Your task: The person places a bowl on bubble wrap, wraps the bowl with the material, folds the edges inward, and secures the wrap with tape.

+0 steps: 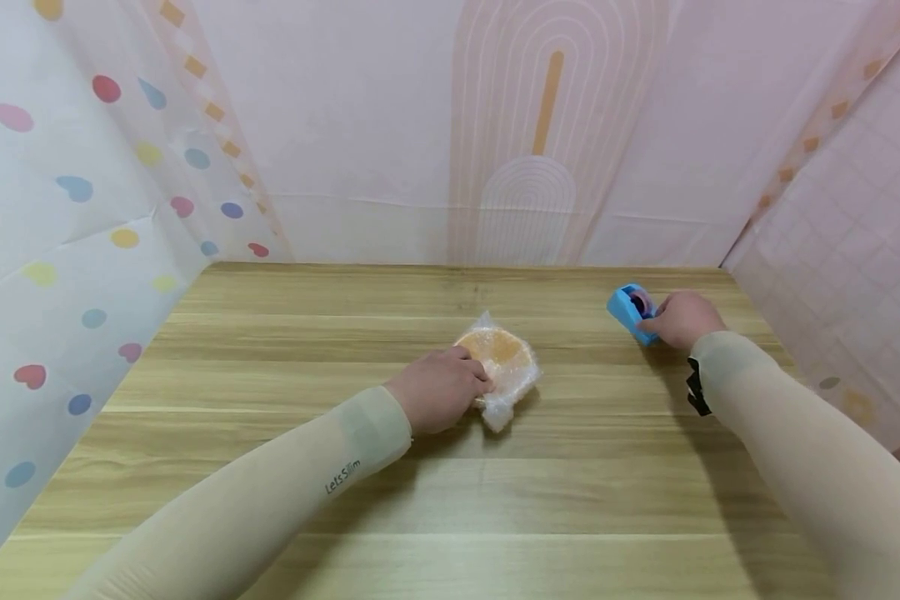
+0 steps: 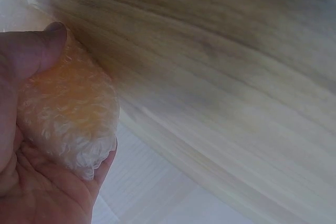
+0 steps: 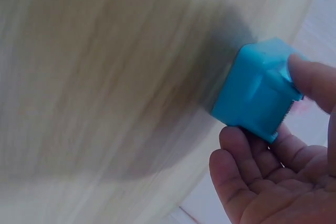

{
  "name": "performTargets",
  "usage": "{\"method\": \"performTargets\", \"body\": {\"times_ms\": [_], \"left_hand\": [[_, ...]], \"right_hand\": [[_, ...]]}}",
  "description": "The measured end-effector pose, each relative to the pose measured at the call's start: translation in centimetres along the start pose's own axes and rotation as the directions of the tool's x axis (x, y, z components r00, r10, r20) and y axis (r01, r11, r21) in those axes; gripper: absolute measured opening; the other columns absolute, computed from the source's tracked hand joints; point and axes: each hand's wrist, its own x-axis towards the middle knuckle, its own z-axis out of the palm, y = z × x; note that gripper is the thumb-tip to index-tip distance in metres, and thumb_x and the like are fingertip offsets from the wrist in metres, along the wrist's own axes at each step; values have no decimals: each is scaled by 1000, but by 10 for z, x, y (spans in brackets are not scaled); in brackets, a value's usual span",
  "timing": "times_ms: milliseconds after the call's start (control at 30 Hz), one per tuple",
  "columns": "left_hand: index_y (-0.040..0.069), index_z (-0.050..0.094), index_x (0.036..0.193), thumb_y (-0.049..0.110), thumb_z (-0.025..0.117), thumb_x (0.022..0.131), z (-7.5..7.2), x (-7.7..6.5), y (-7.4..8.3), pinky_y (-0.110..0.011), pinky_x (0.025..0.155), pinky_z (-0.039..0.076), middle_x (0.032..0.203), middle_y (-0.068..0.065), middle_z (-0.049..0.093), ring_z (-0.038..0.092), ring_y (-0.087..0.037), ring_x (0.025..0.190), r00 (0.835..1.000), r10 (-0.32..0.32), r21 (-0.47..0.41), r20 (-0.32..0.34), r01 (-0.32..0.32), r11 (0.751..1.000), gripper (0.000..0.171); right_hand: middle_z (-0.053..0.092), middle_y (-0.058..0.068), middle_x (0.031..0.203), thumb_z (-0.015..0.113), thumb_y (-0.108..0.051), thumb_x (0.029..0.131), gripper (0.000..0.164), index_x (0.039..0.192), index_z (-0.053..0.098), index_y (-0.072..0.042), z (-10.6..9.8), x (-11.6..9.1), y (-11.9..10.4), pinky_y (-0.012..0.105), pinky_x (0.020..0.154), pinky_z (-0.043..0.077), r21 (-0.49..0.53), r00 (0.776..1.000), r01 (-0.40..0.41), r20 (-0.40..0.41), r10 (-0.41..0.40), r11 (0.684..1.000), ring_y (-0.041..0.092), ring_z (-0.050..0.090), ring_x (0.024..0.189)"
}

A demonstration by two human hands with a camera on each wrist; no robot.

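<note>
An orange, roundish object wrapped in bubble wrap (image 1: 504, 358) lies near the middle of the table. My left hand (image 1: 441, 390) grips its near left side; in the left wrist view the thumb lies over the bubble wrap (image 2: 73, 103) and the palm is beneath. What the wrapped object is stays hidden under the film. Toward the back right, my right hand (image 1: 686, 321) holds a blue tape dispenser (image 1: 625, 310) with a roll of tape in it. The right wrist view shows the dispenser (image 3: 254, 90) between thumb and fingers, its toothed cutting edge facing the palm.
The wood-grain table (image 1: 345, 317) reaches back to a pale curtain (image 1: 360, 125) with an arch pattern. A dotted curtain (image 1: 60, 250) borders the left side, and a checked one (image 1: 855, 250) the right. A black band (image 1: 696, 390) hangs at the right sleeve's cuff.
</note>
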Motion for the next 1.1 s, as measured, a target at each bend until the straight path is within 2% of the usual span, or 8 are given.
{"method": "performTargets", "body": {"times_ms": [67,200,300,533,700,933,1100], "left_hand": [[22,59,126,16,52,91,0,0,0,-31,100,41,123,12,60,51,-16,113,1000,2,-1,1,-2,1000,36],[22,58,126,16,52,91,1,0,0,-30,101,41,124,12,59,50,-16,113,1000,0,-8,3,0,1000,36],[22,59,125,16,52,91,1,1,0,-30,101,41,123,11,60,51,-16,113,1000,3,-8,0,-3,1000,35],[22,60,124,17,53,91,-1,0,-1,-30,100,41,122,11,61,52,-16,111,1000,4,5,-12,-4,1000,34],[22,60,124,18,53,91,-1,0,0,-30,99,42,121,11,61,52,-16,110,1000,2,-3,-12,-2,1000,34],[22,59,125,19,53,92,-2,0,1,-30,99,42,123,11,60,51,-16,111,1000,-6,-7,10,6,1000,34],[22,59,125,18,52,92,-2,0,1,-30,100,42,123,11,60,51,-16,111,1000,1,3,13,-1,1000,34]], "right_hand": [[60,3,63,62,-38,84,36,72,61,-4,2,-1,-3,28,54,42,9,1000,-9,-1,9,1000,18,53,63],[48,-2,51,61,-35,84,40,56,50,-10,7,-5,-17,27,49,39,4,1000,-16,-4,16,1000,15,48,53],[47,-1,53,61,-38,84,42,56,45,-11,13,-7,-34,27,50,39,-6,1000,-18,6,18,1000,16,47,54],[52,3,62,62,-44,83,41,62,50,-10,29,-9,-85,29,56,42,-43,999,-23,25,24,999,18,50,61],[52,4,65,63,-46,82,42,66,53,-9,38,-13,-110,30,58,43,-39,999,-14,38,15,999,19,50,63],[54,4,71,64,-49,81,42,75,54,-8,44,-17,-120,29,56,43,-30,999,-35,25,36,999,19,51,65],[48,1,62,58,-52,84,46,67,50,-11,41,-16,-117,28,51,41,2,997,-37,69,37,999,17,48,59]]}}
